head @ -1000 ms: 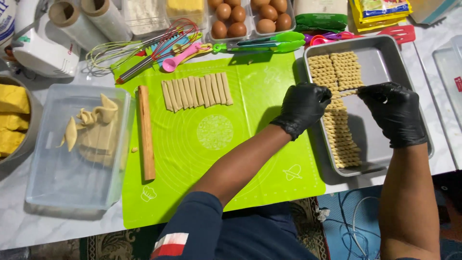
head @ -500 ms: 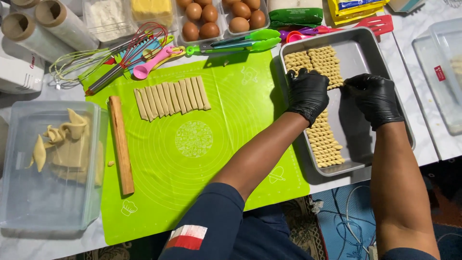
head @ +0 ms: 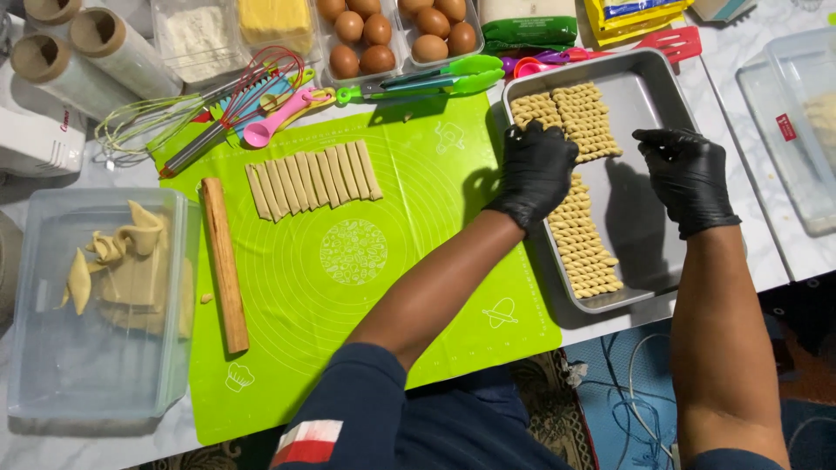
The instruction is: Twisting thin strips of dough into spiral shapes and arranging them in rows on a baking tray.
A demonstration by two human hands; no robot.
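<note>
- Marble-patterned bench (head: 52,178) carries a green mat (head: 366,261) and a metal tray (head: 644,113) at its right edge.
- Left hand (head: 535,170), black-gloved, presses curled fingers on twisted dough sticks (head: 583,235) in the tray.
- Right hand (head: 688,178) hovers, fingers loosely bent, grasping nothing.
- Green packet (head: 527,30) and yellow packets (head: 631,17) line the far edge.

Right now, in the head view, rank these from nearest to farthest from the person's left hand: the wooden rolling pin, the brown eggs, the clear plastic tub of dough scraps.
1. Brown eggs: just up and left of the black-gloved left hand.
2. Wooden rolling pin: across the green mat's left side.
3. Clear plastic tub of dough scraps: far left, beyond the pin.
</note>
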